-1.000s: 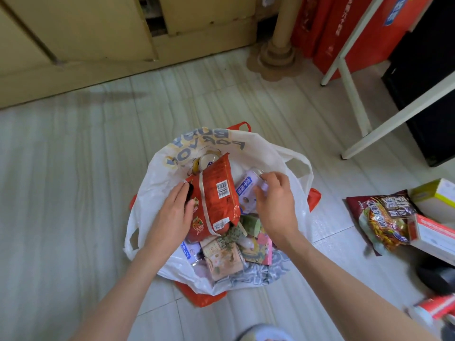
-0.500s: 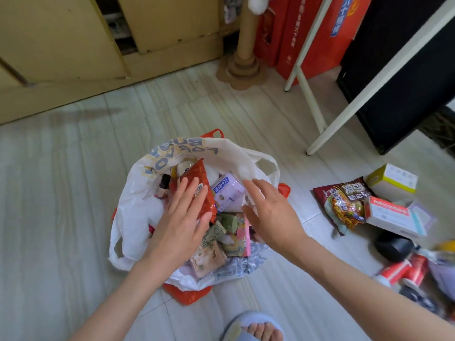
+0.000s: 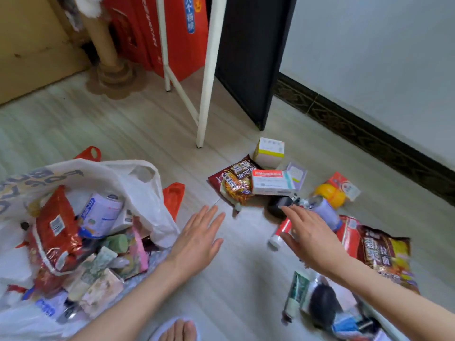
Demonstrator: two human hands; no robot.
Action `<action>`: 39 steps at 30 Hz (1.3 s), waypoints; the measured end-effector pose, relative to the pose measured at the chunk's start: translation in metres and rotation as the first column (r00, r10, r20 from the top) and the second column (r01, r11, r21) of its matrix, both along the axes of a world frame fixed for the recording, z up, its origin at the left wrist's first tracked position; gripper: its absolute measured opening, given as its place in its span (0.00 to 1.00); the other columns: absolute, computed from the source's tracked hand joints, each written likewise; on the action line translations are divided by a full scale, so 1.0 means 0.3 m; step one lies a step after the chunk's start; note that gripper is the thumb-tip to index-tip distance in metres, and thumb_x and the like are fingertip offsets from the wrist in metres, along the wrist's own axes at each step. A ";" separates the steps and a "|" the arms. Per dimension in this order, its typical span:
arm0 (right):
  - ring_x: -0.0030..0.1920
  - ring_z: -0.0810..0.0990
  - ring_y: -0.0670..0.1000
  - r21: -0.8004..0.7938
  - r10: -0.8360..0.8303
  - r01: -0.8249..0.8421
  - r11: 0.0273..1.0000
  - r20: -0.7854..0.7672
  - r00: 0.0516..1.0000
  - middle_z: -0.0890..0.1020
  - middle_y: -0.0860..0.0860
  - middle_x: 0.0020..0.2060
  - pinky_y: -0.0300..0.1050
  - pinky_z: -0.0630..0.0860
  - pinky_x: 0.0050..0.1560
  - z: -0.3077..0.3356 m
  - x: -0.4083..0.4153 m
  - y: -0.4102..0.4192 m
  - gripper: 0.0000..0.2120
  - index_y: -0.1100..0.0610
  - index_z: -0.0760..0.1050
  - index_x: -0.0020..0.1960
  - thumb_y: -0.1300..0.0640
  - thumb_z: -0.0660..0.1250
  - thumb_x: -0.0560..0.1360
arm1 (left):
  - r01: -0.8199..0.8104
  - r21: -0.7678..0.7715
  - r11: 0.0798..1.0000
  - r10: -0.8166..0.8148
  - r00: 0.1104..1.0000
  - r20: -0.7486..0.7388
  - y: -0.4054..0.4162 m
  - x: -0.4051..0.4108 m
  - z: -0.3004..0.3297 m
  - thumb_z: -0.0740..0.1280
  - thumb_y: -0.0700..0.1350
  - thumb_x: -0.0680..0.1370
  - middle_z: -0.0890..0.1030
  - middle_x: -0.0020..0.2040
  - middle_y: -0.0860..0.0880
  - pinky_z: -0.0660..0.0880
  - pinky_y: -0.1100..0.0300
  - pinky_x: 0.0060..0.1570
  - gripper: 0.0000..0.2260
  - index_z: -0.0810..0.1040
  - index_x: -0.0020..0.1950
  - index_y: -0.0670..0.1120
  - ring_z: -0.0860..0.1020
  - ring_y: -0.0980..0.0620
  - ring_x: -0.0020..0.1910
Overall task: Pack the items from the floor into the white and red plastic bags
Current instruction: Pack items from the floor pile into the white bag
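Pale wood-grain floor (image 3: 138, 124) is stretching toward a white wall, with a white metal frame leg (image 3: 209, 70) standing beyond the hands. The left hand (image 3: 199, 238) is hovering flat, its grip released and empty; just left of it the crinkly white plastic bag (image 3: 138, 183) is gaping, stuffed with glossy packets, red plastic bag (image 3: 173, 195) handles poking out beneath. The right hand (image 3: 309, 233) is spreading open, empty, above a red-and-white tube (image 3: 279, 233) whose long axis is running toward the person. Beyond its fingertips a crinkled noodle packet (image 3: 234, 185) and a rectangular medicine box (image 3: 272, 182) are lying.
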State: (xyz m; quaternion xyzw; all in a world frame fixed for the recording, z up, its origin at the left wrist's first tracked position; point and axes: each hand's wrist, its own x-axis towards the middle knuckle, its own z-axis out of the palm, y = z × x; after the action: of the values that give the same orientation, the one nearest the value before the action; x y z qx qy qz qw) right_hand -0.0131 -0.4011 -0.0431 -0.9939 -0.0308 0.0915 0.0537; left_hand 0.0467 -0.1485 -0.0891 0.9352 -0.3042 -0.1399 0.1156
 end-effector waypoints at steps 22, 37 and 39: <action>0.74 0.51 0.55 0.103 0.040 -0.010 0.995 -0.293 0.955 0.57 0.56 0.73 0.50 0.50 0.73 -0.280 0.502 -0.219 0.40 0.52 0.51 0.75 0.40 0.65 0.71 | -0.110 0.054 0.992 0.120 0.955 -0.272 -0.290 0.477 -0.311 0.59 0.76 0.56 0.43 0.76 0.44 0.42 0.48 0.73 0.55 0.43 0.75 0.53 0.43 0.45 0.75; 0.54 0.72 0.57 0.127 -0.167 0.175 0.976 -0.069 0.984 0.71 0.56 0.54 0.51 0.71 0.55 -0.158 0.362 -0.182 0.41 0.53 0.61 0.71 0.34 0.67 0.65 | -0.303 -0.123 0.945 0.289 0.950 -0.115 -0.290 0.367 -0.299 0.71 0.55 0.63 0.65 0.66 0.41 0.58 0.54 0.66 0.42 0.58 0.73 0.48 0.63 0.42 0.64; 0.53 0.71 0.57 0.126 -0.174 0.180 0.976 -0.061 0.983 0.71 0.56 0.53 0.51 0.71 0.54 -0.111 0.338 -0.159 0.40 0.53 0.61 0.71 0.34 0.67 0.66 | -0.309 -0.144 0.940 0.293 0.949 -0.119 -0.234 0.337 -0.248 0.71 0.54 0.63 0.66 0.65 0.42 0.59 0.54 0.66 0.41 0.60 0.72 0.49 0.64 0.43 0.63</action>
State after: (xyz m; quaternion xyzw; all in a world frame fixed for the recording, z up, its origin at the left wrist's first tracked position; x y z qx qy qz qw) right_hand 0.0884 -0.4488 -0.0764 -0.9845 0.0531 0.1085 0.1275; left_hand 0.1478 -0.2188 -0.1636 0.9505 -0.1620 -0.1402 0.2251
